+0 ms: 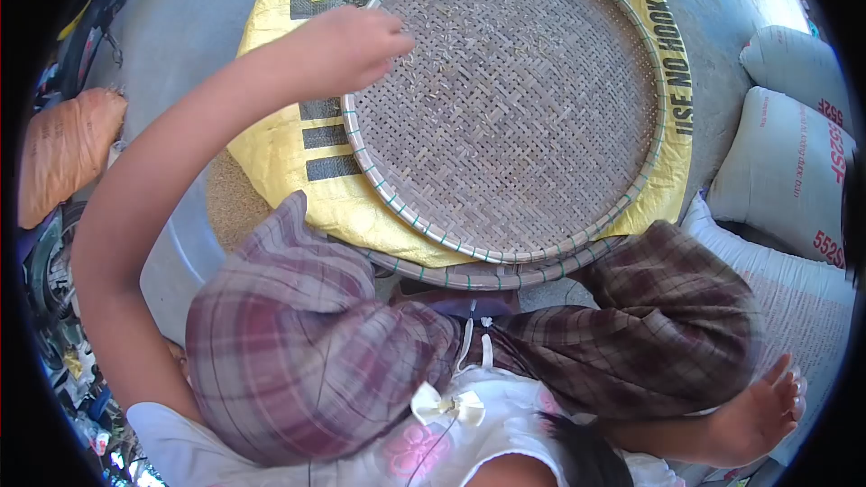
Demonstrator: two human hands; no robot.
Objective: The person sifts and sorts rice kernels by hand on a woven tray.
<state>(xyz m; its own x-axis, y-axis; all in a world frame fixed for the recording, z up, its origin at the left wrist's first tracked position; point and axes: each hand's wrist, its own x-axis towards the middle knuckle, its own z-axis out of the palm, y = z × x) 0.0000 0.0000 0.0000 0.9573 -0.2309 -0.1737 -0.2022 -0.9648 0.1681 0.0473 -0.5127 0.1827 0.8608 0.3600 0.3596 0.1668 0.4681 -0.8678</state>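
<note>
Concrete floor (180, 9) all round; stuffed white sacks (780, 167) at the right, an orange bag (77, 149) at the left, and spread grain (236, 207) just outside the person's left knee. Round woven tray (514, 153) lies in front of the knees, on a printed yellow sack (262, 131); the rim of a second tray (496, 279) shows beneath, near the plaid trousers (271, 334). Small pale grains or husks (437, 45) lie scattered over the weave, thickest toward the far left part. Left hand (361, 47) reaches over the tray's left rim, fingers curled in, fingertips beside the loose bits; cannot tell whether any are pinched in them. Right hand (762, 415) is released, fingers apart, low beside the right knee and near the sacks; nothing seen in it. My reading: fine handwork over the tray, a few bits at a time, one hand working and the other idle. From this pose, a next pick calls for a light fingertip pinch at the weave, wrist clear of the rim, without brushing neighbouring grains aside.
</note>
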